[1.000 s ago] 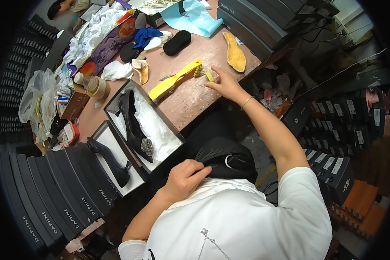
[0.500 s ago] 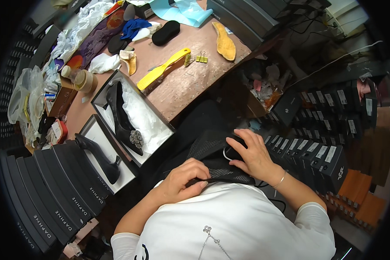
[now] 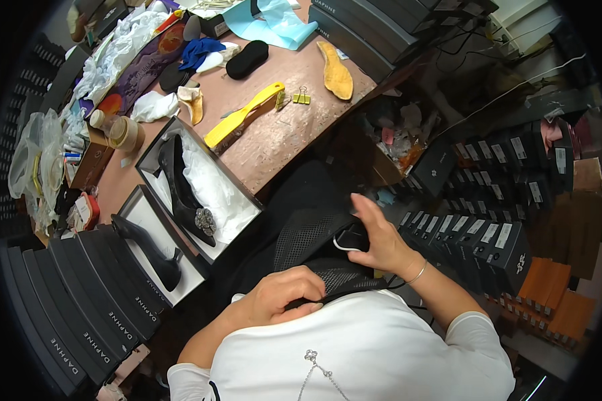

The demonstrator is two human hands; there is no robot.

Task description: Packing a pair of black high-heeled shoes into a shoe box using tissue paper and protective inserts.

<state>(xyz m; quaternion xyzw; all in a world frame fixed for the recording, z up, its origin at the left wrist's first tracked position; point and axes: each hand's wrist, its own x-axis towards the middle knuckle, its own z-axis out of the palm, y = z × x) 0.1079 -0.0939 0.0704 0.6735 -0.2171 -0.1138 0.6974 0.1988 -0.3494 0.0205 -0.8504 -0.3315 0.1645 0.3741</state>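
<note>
**Both hands on the black mesh bag at lower centre**

Packages: 2 open shoe boxes sit left of centre. The upper open box (image 3: 180, 175) holds white tissue and a black shoe with a jewelled ornament (image 3: 187, 194); the lower open box (image 3: 155, 248) holds 1 black high-heeled shoe (image 3: 144, 242). A row of closed dark shoe boxes (image 3: 67, 314) with white lettering on their ends fills the lower left. More dark boxes (image 3: 374, 27) line the top edge. At right, small black boxes with white labels (image 3: 488, 234) stand in rows, with orange boxes (image 3: 555, 294) at lower right.

Edges and room: the brown tabletop (image 3: 281, 134) runs diagonally from upper right to centre left. Its near edge ends just above the bag. A bare strip lies around the yellow tool (image 3: 244, 115) and the tan insole (image 3: 334, 70).

Hands: the black mesh bag (image 3: 308, 234) lies below the table edge, on the lap. The left hand (image 3: 281, 297) is curled, fingers pinching the bag's lower edge. The right hand (image 3: 378, 237) is spread, fingers extended, resting on the bag's right side.
</note>
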